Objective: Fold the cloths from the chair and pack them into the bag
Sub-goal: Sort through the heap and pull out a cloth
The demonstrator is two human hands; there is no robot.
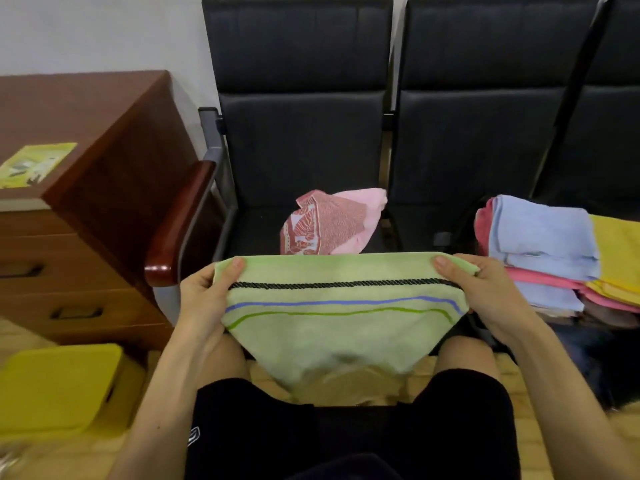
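Observation:
A light green cloth (332,327) with black, blue and green stripes hangs stretched between my hands in front of the black chair (298,147). My left hand (204,296) pinches its top left corner, thumb on top. My right hand (485,289) pinches the top right corner the same way. On the chair seat behind lies a crumpled pink cloth (332,226) with a red pattern. A stack of folded cloths (543,247), blue, pink and yellow, sits on the neighbouring seat at the right. I see no bag that I can identify.
A brown wooden drawer cabinet (86,202) stands at the left with a green booklet (34,164) on top. The chair's wooden armrest (180,220) juts out near my left hand. A yellow box (59,386) lies on the floor at lower left. My knees are below the cloth.

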